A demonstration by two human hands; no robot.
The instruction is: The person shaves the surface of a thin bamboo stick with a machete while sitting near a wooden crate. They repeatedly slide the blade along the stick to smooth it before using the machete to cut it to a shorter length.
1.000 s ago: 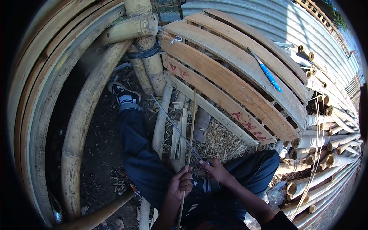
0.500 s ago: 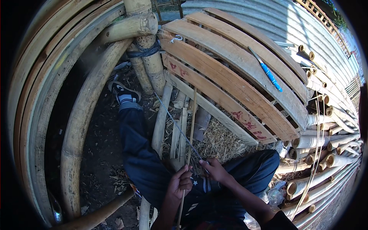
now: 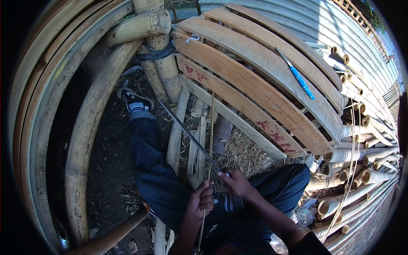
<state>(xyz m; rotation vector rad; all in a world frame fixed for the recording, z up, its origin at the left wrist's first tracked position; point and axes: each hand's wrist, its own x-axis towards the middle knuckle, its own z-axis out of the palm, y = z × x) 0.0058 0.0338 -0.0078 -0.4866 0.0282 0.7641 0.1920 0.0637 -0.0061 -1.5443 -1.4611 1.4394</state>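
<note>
My left hand (image 3: pixel 200 199) is closed around a thin bamboo strip (image 3: pixel 211 140), which runs up toward the wooden crate and down past my wrist. My right hand (image 3: pixel 234 182) grips a knife (image 3: pixel 187 131) with a long, narrow grey blade; its handle is mostly hidden in the fist. The blade slants up and left, crossing the strip just above my hands, its tip near the foot of a bamboo post. Thin curled shavings (image 3: pixel 217 180) hang between the two hands, over my dark trousers.
A slatted wooden crate (image 3: pixel 250 78) stands ahead, with a blue-handled knife (image 3: pixel 301 83) lying on top. Stacked bamboo poles (image 3: pixel 335 206) lie to the right. Thick curved bamboo (image 3: pixel 80 170) rises on the left. Straw-like shavings (image 3: pixel 246 148) cover the ground by the crate.
The knife blade has turned from nearly edge-on to showing its broader side, and my right hand has shifted slightly up and left. My left hand keeps its hold on the strip.
</note>
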